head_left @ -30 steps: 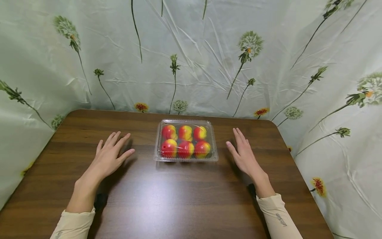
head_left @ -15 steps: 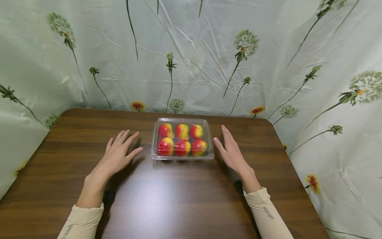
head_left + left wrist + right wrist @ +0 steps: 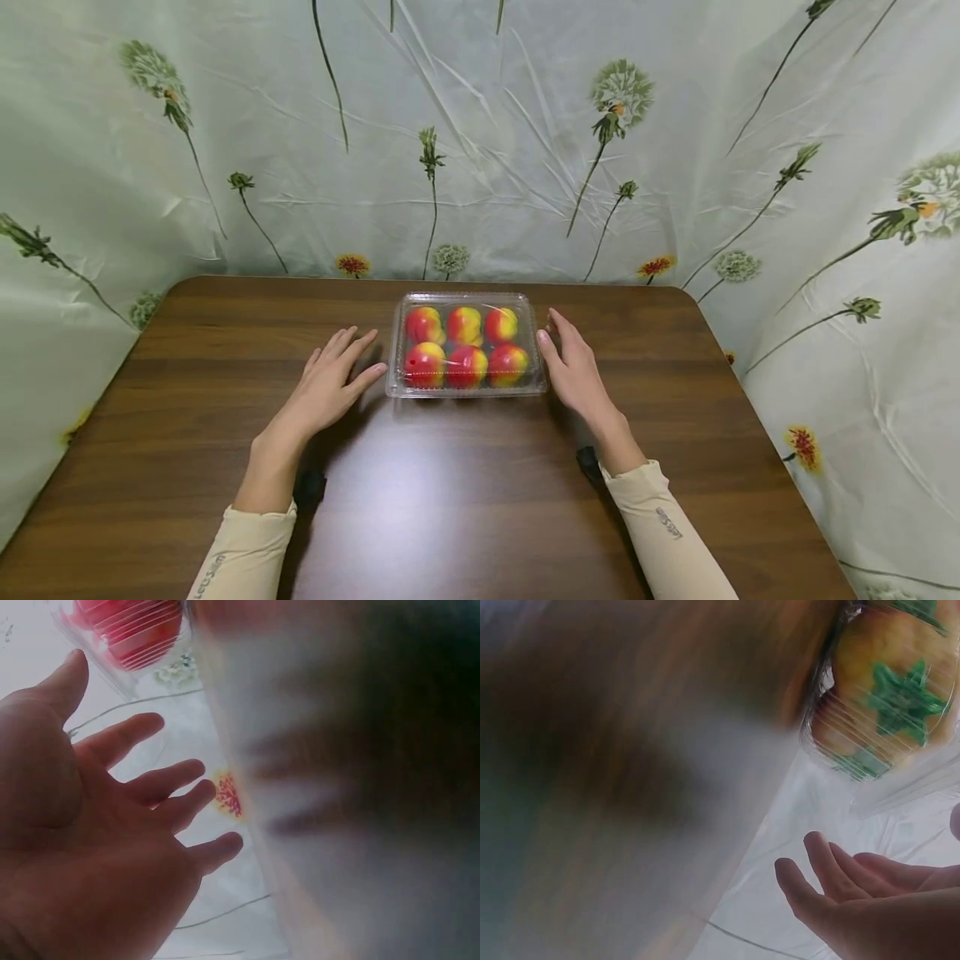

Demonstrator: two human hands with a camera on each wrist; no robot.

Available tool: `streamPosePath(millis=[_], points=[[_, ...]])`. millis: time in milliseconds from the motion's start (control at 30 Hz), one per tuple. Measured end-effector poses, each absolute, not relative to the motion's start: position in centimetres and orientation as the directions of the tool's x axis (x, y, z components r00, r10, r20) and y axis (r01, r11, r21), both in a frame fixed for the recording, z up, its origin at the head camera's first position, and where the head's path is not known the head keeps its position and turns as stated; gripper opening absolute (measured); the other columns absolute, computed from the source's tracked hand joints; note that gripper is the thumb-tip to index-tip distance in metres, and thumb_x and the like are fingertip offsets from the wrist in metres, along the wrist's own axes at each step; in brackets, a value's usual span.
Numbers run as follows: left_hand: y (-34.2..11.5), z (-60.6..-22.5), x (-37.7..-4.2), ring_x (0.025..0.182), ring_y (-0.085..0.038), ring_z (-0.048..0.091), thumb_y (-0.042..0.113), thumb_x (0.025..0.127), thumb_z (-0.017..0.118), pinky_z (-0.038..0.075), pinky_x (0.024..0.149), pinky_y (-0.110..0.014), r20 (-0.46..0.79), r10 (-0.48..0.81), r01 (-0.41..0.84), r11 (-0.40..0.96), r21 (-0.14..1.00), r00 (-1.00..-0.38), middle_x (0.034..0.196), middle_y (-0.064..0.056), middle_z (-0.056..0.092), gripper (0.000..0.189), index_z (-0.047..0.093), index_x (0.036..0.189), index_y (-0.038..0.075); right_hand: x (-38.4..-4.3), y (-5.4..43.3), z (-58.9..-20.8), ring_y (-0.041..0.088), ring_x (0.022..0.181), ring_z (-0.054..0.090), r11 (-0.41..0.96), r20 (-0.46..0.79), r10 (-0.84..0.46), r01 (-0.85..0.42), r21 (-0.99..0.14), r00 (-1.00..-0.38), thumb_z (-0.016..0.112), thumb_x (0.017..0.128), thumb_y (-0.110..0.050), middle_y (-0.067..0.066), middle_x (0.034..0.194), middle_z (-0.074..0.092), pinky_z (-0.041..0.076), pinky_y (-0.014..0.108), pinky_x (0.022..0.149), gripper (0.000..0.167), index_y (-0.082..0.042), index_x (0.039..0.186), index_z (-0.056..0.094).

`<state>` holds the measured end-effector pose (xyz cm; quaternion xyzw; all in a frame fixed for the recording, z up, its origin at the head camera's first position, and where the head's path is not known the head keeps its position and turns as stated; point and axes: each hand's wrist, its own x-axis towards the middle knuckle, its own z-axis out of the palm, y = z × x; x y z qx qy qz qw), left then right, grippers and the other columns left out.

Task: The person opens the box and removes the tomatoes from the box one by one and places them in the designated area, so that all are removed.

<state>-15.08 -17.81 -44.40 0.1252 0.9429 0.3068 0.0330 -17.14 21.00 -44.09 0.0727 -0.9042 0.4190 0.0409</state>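
Observation:
A clear plastic lidded container (image 3: 468, 393) sits on the table, holding several red-and-yellow fruits (image 3: 424, 365) in two rows. In the right wrist view, a fruit (image 3: 855, 656) inside shows a green star-shaped leafy part. My left hand (image 3: 327, 387) is at the container's left side, fingers spread, with the thumb tip close to its edge. On the other side, my right hand (image 3: 576, 371) has its thumb and fingers extended beside the right edge. Whether either thumb touches the plastic, I cannot tell. Nothing is held in either hand.
The brown wooden table (image 3: 450, 517) has rounded far corners. A pale curtain (image 3: 510, 150) printed with dandelions hangs behind it and along its sides. Dark straps (image 3: 309, 487) show under the wrists.
Both hands have moved inward to the container, the left one rightward and the right one leftward. The container stays in place on the table; the head view has shifted slightly.

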Motion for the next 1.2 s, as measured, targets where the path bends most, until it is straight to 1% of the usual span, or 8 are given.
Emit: streamPosePath(millis=[233, 433, 633, 667, 733, 900, 1033, 1200], points=[[-18.3, -45.0, -15.0, 0.156, -0.051, 0.024, 0.044, 0.109, 0.056, 0.016, 0.125, -0.072, -0.006, 0.272, 0.198, 0.718, 0.667, -0.962, 0.17, -0.026, 0.028, 0.067, 0.038, 0.163, 0.01, -17.1, 20.7, -44.3, 0.037, 0.144, 0.049, 0.615, 0.145, -0.08, -0.163, -0.771, -0.986, 0.047, 0.113, -0.033, 0.021, 0.153, 0.052, 0.039, 0.057, 0.121, 0.055, -0.005, 0.16, 0.04], [-18.2, -45.7, -14.9, 0.154, -0.043, 0.037, 0.044, 0.11, 0.052, 0.028, 0.125, -0.065, -0.001, 0.275, 0.186, 0.654, 0.733, -0.962, 0.166, -0.019, 0.04, 0.063, 0.04, 0.162, 0.011, -16.8, 21.0, -44.8, 0.035, 0.134, 0.059, 0.595, 0.182, -0.048, -0.174, -0.784, -0.982, 0.052, 0.112, -0.027, 0.018, 0.145, 0.061, 0.05, 0.054, 0.112, 0.043, -0.005, 0.149, 0.057], [-18.2, -46.2, -14.9, 0.148, -0.043, 0.045, 0.04, 0.11, 0.054, 0.033, 0.121, -0.066, 0.029, 0.253, 0.173, 0.57, 0.803, -0.967, 0.157, -0.02, 0.052, 0.055, 0.049, 0.157, 0.011, -16.5, 21.2, -44.9, 0.035, 0.123, 0.068, 0.562, 0.216, -0.031, -0.196, -0.804, -0.976, 0.06, 0.108, -0.022, 0.017, 0.134, 0.066, 0.055, 0.053, 0.105, 0.036, -0.005, 0.14, 0.064], [-18.2, -46.3, -15.0, 0.147, -0.041, 0.047, 0.038, 0.11, 0.055, 0.034, 0.121, -0.065, 0.04, 0.244, 0.169, 0.535, 0.828, -0.969, 0.155, -0.019, 0.055, 0.053, 0.052, 0.155, 0.01, -16.5, 21.2, -44.9, 0.035, 0.121, 0.069, 0.552, 0.222, -0.029, -0.201, -0.81, -0.975, 0.062, 0.108, -0.021, 0.017, 0.133, 0.066, 0.055, 0.053, 0.105, 0.036, -0.005, 0.14, 0.064], [-18.2, -46.7, -15.0, 0.144, -0.034, 0.052, 0.036, 0.11, 0.057, 0.041, 0.121, -0.047, 0.056, 0.219, 0.15, 0.44, 0.886, -0.974, 0.15, -0.016, 0.06, 0.048, 0.057, 0.15, 0.01, -16.5, 21.1, -44.8, 0.036, 0.118, 0.071, 0.533, 0.237, -0.029, -0.216, -0.818, -0.971, 0.065, 0.106, -0.018, 0.017, 0.129, 0.068, 0.057, 0.053, 0.102, 0.035, -0.005, 0.138, 0.065], [-17.7, -47.5, -14.9, 0.12, -0.014, 0.067, 0.027, 0.109, 0.059, 0.051, 0.102, -0.017, 0.073, 0.19, 0.097, 0.119, 0.988, -0.979, 0.129, -0.01, 0.073, 0.041, 0.062, 0.141, 0.001, -16.5, 20.9, -44.7, 0.035, 0.114, 0.072, 0.513, 0.231, -0.043, -0.219, -0.83, -0.972, 0.067, 0.104, -0.013, 0.017, 0.127, 0.071, 0.058, 0.053, 0.1, 0.031, -0.006, 0.135, 0.068], [-16.9, -48.1, -14.9, 0.097, -0.012, 0.073, 0.018, 0.109, 0.059, 0.062, 0.086, -0.026, 0.083, 0.187, 0.074, -0.057, 0.996, -0.979, 0.108, -0.002, 0.077, 0.039, 0.06, 0.137, -0.008, -16.6, 20.8, -44.6, 0.033, 0.115, 0.071, 0.502, 0.198, -0.039, -0.19, -0.844, -0.98, 0.067, 0.104, -0.013, 0.016, 0.129, 0.071, 0.057, 0.052, 0.103, 0.03, -0.006, 0.133, 0.069], [-16.3, -48.5, -15.2, 0.085, -0.012, 0.071, 0.013, 0.108, 0.061, 0.063, 0.072, -0.027, 0.081, 0.175, 0.057, -0.142, 0.988, -0.981, 0.097, -0.001, 0.075, 0.035, 0.061, 0.132, -0.013, -16.8, 20.8, -44.5, 0.03, 0.113, 0.072, 0.495, 0.176, -0.008, -0.157, -0.855, -0.984, 0.067, 0.104, -0.013, 0.015, 0.126, 0.073, 0.058, 0.044, 0.101, 0.026, -0.006, 0.128, 0.071]])
